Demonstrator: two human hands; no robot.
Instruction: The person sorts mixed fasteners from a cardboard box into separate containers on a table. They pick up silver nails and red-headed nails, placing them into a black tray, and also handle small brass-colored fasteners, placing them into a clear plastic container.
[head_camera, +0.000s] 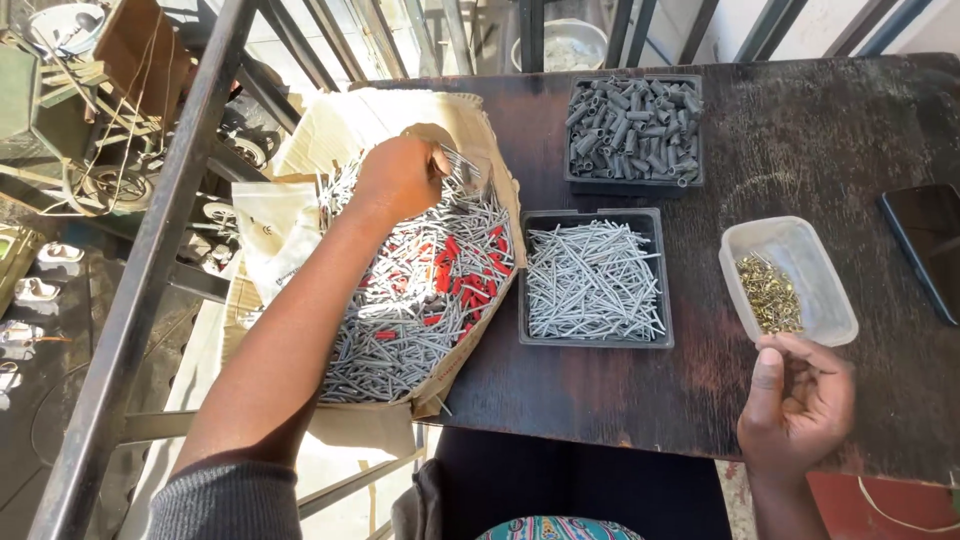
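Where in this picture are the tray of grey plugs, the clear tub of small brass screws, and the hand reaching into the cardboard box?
tray of grey plugs (633, 128), head view, on the heaped plugs.
clear tub (832, 312), head view, on its right wall.
left hand (400, 177), head view, on the back of the hand.

I'm at a small workshop bench (800, 130). Trays of nails (593, 280) and wall plugs (633, 128) sit here. Metal railings (150, 270) stand left.

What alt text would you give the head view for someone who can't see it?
The left hand picks grey nails from a cardboard box of nails and red plugs, while the right hand rests cupped beside a clear tub of small brass screws. Two black trays hold nails and grey plugs.
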